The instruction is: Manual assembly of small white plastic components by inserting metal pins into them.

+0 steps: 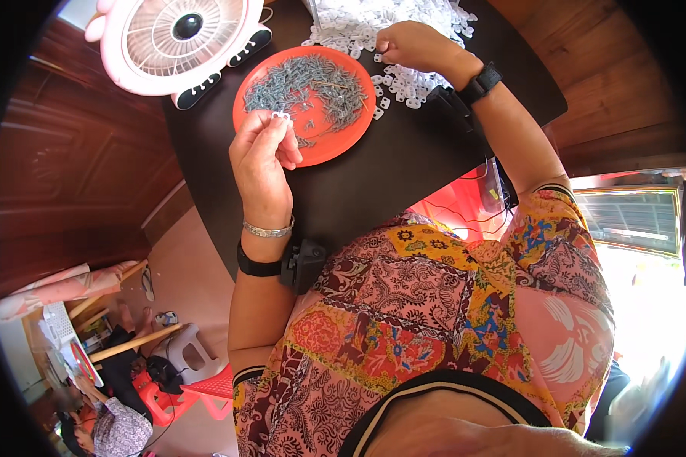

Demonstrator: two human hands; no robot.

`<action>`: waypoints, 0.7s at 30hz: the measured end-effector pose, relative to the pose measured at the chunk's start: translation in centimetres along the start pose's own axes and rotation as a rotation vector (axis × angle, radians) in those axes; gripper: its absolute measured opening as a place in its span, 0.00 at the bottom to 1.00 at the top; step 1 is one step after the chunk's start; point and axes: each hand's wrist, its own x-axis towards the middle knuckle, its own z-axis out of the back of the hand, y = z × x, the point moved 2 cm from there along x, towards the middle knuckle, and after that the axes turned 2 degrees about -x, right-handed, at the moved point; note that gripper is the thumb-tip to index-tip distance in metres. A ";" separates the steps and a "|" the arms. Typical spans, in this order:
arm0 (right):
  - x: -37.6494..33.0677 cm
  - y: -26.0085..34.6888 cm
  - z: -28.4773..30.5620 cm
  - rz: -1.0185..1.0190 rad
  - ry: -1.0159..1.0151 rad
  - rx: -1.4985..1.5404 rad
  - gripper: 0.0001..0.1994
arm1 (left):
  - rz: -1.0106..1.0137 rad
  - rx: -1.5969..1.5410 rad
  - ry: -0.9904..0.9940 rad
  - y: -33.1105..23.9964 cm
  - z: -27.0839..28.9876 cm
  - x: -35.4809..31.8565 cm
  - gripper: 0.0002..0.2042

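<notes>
My left hand (264,152) is raised over the near-left rim of a round orange-red plate (328,148). Its thumb and forefinger pinch a small white plastic piece (280,115). Many small grey screws or nails (305,82) lie heaped on that plate; they are too fine to tell which. Beyond it to the right, my right hand (427,49) reaches down beside a pile of white plastic pieces with holes (389,17). Its fingers are curled closed, and a white piece (378,58) shows right at the fingertips. The palm side of this hand is hidden.
A pink-rimmed fan (184,34) stands left of the plate on the dark table (335,202). Loose white pieces (414,87) lie scattered below my right wrist. On the floor at lower left are a grey stool (194,356) and a red plastic chair (215,388); another person (118,426) sits nearby.
</notes>
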 end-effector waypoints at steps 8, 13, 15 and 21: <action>0.0 0.6 0.4 -0.013 0.052 -0.118 0.05 | -0.003 0.022 0.005 -0.1 -0.1 -0.1 0.08; 0.2 1.9 0.5 -0.017 0.061 0.036 0.07 | -0.003 0.005 0.011 -0.1 0.0 0.1 0.08; 0.2 2.7 0.5 -0.019 0.021 0.286 0.09 | -0.004 -0.003 0.019 0.0 -0.1 0.0 0.07; -0.2 9.5 2.3 0.014 0.067 1.158 0.09 | -0.001 -0.015 0.040 0.0 -0.1 -0.4 0.07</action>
